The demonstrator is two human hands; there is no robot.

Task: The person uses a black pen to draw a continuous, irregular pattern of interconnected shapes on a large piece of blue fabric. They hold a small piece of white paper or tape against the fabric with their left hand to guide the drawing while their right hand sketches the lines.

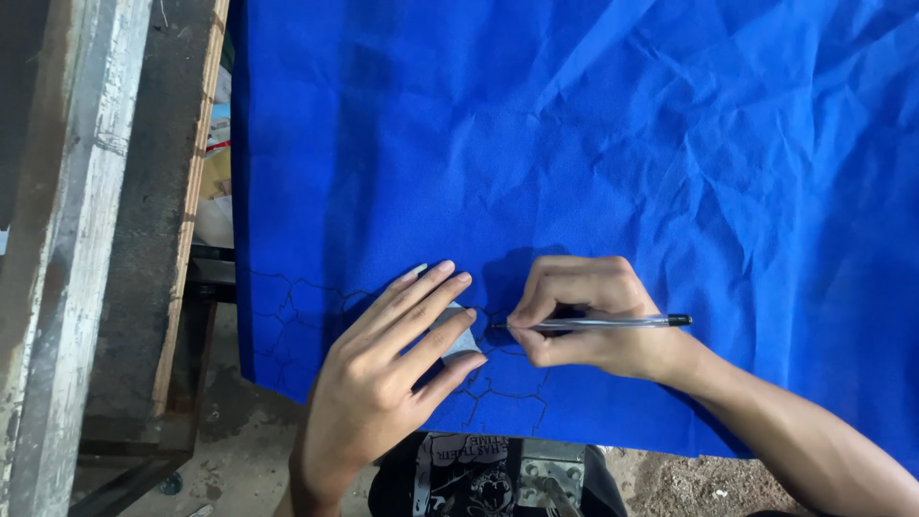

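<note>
A wrinkled blue cloth (593, 144) is spread over a work surface and fills most of the view. My right hand (584, 321) grips a clear ballpoint pen (613, 323) with a black cap end, its tip touching the cloth beside a small pale grey template piece (459, 340). My left hand (392, 369) lies flat on that piece, fingers spread, pressing it onto the cloth. Thin dark pen lines (287, 306) forming joined shapes run along the cloth's near edge, left of and below my hands.
A worn wooden board and a painted beam (67, 239) stand at the left. Beneath the cloth's near edge are a dirt floor (239, 450) and a metal bracket (550, 474). My dark printed shirt (469, 479) shows at the bottom.
</note>
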